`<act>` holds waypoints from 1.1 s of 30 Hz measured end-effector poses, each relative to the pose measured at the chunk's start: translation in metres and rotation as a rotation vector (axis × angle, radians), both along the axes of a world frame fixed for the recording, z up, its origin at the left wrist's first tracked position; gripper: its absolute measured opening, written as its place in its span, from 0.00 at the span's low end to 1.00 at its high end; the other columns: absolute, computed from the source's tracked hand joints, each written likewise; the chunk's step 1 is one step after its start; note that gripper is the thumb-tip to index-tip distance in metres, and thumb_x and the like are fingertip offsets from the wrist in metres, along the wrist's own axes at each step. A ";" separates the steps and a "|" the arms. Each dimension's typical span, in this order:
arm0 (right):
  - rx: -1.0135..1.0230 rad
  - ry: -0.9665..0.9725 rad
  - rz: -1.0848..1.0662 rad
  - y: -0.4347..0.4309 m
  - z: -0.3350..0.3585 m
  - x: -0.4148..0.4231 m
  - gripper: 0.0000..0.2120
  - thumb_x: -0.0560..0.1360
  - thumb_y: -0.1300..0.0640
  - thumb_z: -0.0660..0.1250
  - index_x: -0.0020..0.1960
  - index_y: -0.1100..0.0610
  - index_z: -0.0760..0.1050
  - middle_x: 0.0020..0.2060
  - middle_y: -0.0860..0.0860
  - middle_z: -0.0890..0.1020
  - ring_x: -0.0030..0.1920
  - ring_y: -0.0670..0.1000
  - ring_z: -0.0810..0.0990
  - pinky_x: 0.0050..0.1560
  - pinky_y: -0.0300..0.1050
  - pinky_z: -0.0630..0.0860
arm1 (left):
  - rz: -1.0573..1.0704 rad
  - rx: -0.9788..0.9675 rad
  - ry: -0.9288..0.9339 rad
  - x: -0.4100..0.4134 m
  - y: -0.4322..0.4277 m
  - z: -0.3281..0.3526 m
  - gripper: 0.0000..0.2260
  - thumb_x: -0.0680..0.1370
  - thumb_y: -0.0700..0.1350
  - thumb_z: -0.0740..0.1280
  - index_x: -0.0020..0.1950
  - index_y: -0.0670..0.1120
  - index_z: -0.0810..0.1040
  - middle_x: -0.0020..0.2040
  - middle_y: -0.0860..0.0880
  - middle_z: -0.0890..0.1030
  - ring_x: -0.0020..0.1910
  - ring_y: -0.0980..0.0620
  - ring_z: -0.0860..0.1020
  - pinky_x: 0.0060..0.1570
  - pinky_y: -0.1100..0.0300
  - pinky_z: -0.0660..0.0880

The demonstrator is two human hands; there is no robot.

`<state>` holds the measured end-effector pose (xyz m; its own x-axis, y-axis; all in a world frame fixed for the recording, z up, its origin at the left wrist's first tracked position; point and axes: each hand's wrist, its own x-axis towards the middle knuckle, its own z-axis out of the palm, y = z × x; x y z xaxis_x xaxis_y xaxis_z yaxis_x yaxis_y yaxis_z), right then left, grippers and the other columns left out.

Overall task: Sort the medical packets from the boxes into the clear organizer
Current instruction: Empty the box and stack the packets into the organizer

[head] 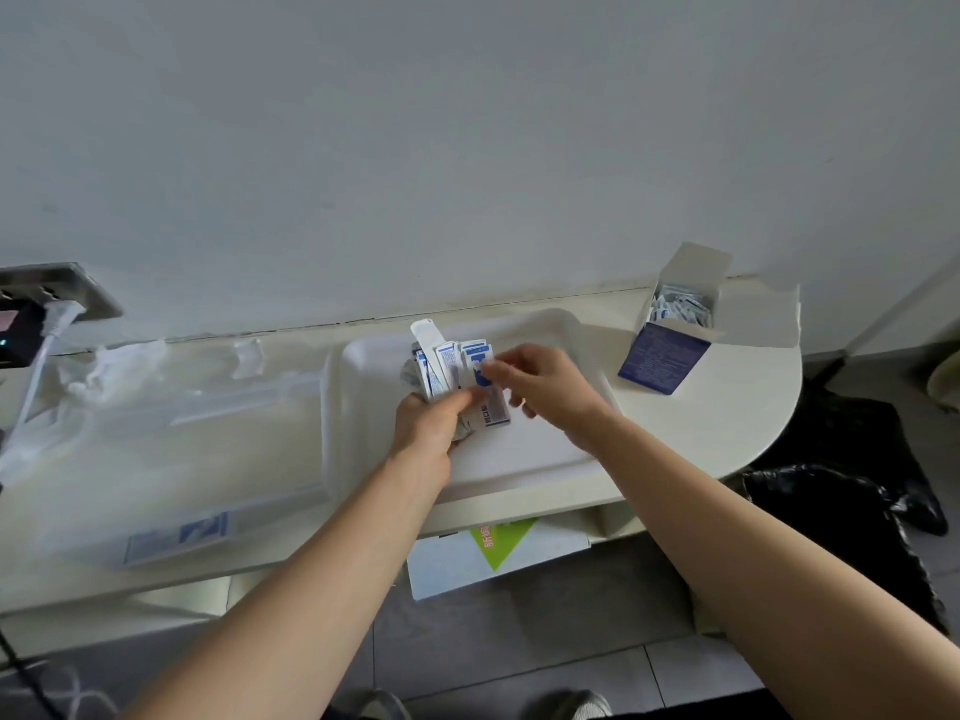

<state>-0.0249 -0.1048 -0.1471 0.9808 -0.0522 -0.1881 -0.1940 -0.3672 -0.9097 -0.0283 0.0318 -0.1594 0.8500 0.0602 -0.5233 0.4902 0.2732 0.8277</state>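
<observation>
– Over the tray point(524, 462), head view: what do the hands hold?

– Left hand point(423, 420) has its grip clamped round the lower end of a fanned bundle of packets point(451, 363). They are small white sachets with blue print and blue bands; one long white strip stands up at the back.

– And the right hand point(545, 389)?

– Its thumb and forefinger grip is pinched on the top edge of one of those packets, at the bundle's right side.

– Where is the box point(667, 350)?

– On the bench point(743, 413), right of the tray, near the wall. It is blue and white, flaps up, with more sachets crowded inside.

– The organizer point(182, 428)?

– Left of the tray, touching its edge, lying flat on the bench. It is clear plastic, with a blue-and-white label at its near edge. What its compartments hold I cannot tell.
</observation>
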 end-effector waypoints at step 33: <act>0.466 0.271 -0.126 -0.002 0.026 -0.022 0.04 0.76 0.59 0.68 0.47 0.59 0.78 0.40 0.52 0.82 0.40 0.47 0.80 0.39 0.38 0.78 | 0.086 -0.127 0.024 -0.015 0.011 0.006 0.11 0.73 0.34 0.69 0.54 0.44 0.77 0.42 0.45 0.81 0.39 0.50 0.80 0.42 0.55 0.80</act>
<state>-0.0468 -0.1069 -0.1214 0.8854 -0.0165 -0.4645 -0.4606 0.1034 -0.8816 -0.0428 0.0432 -0.1533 0.8318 0.0637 -0.5515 0.4799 0.4170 0.7719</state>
